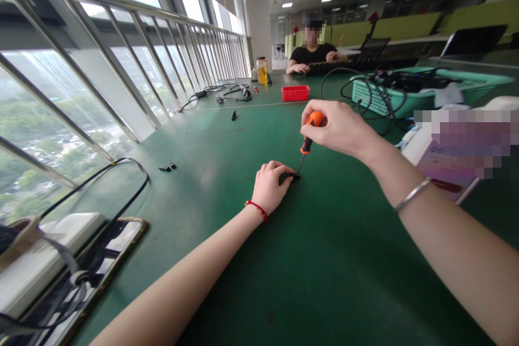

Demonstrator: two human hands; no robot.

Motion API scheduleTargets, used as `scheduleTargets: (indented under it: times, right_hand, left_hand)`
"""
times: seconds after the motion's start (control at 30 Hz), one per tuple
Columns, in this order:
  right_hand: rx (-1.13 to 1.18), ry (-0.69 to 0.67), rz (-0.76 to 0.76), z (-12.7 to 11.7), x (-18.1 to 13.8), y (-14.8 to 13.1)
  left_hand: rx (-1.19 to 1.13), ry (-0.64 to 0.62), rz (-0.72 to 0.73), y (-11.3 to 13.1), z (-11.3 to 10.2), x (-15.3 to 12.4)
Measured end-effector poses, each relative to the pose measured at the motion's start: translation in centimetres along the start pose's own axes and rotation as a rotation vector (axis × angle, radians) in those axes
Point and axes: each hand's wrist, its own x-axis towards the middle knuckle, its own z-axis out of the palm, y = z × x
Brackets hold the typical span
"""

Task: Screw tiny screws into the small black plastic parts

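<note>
Left hand pinches a small black part; right hand grips a screwdriver.
The part, at the left fingertips on the green table, looks light, hard and maybe snappable: hold its sides. The screwdriver looks stiff; its fat handle seems best to hold. Beyond both hands sits a red tray.
</note>
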Motion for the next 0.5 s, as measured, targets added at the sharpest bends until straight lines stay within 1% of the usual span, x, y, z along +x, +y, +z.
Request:
scheduleTargets:
  times: [0.17, 0.3, 0.43, 0.5]
  right_hand:
    - [0.0, -0.034, 0.039, 0.24, 0.12, 0.12]
    - [0.07, -0.024, -0.003, 0.33, 0.26, 0.38]
    - [0.136, -0.084, -0.006, 0.35, 0.27, 0.5]
    - [0.101, -0.058, 0.009, 0.36, 0.21, 0.39]
  left_hand:
    - [0.002, 0.003, -0.005, 0.02, 0.0, 0.03]
    - [0.011, 0.001, -0.003, 0.03, -0.05, -0.07]
    - [0.013, 0.0, -0.002, 0.02, -0.04, -0.08]
    - [0.011, -0.002, -0.001, 0.04, -0.04, -0.04]
